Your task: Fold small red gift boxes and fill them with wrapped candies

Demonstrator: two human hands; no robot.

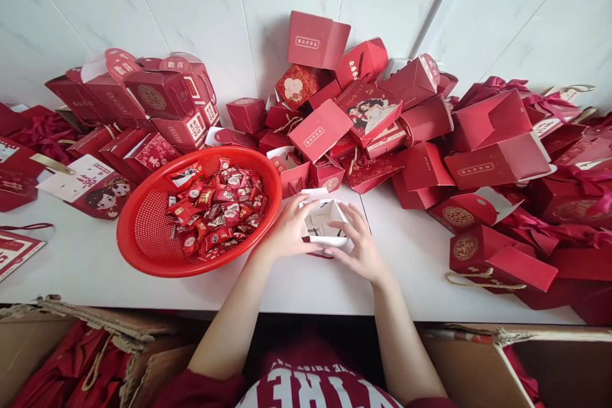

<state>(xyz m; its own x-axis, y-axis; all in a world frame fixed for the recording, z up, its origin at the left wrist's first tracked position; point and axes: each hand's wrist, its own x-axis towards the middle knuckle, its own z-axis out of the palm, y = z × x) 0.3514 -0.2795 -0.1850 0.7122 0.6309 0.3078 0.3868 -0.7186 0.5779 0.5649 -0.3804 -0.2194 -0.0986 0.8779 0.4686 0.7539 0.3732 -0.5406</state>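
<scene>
A small open gift box [325, 224], red outside and white inside, stands on the white table [411, 268] in front of me. My left hand [287, 229] grips its left side, fingers on the rim. My right hand [361, 248] holds its right side, with fingers curled over the near edge. To the left sits a round red plastic basket [143, 229] holding several red-wrapped candies [215, 210]. The box's inside looks empty, with only folded flaps showing.
A big heap of red gift boxes [430, 134] fills the table's back and right side. More boxes [143, 102] and flat cards [86, 188] lie at the left. Cardboard cartons [71, 344] with red items stand below the table edge on both sides.
</scene>
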